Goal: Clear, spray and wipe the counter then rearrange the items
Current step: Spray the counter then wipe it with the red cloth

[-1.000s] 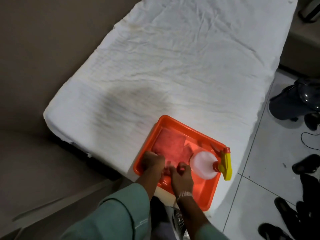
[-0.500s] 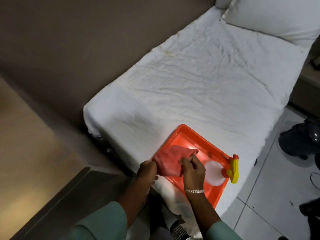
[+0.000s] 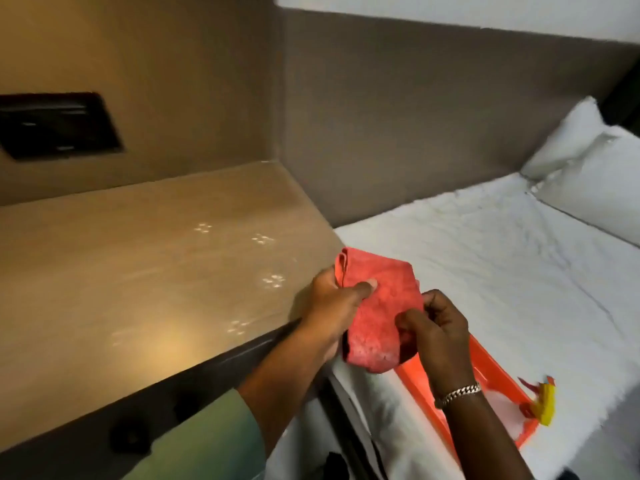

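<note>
A red cloth (image 3: 381, 306) hangs in the air between both hands, just right of the beige counter (image 3: 145, 271). My left hand (image 3: 332, 303) pinches its upper left edge with thumb on top. My right hand (image 3: 436, 323) grips its right side; a bracelet circles that wrist. Below the right forearm lies the orange tray (image 3: 485, 368) on the white bed (image 3: 502, 271). A spray bottle with a yellow and red trigger head (image 3: 543, 400) rests in the tray's right end; its body is mostly hidden. Small bright wet spots dot the counter's surface.
A dark recessed panel (image 3: 59, 124) sits in the wall above the counter's left part. White pillows (image 3: 588, 161) lie at the bed's far right. A grey padded wall (image 3: 415, 116) runs behind the bed. The counter's dark front edge (image 3: 207, 372) has round knobs below it.
Both hands lifted the red cloth out of the orange tray and carried it up and left toward the counter. The view swung left, bringing the counter in.
</note>
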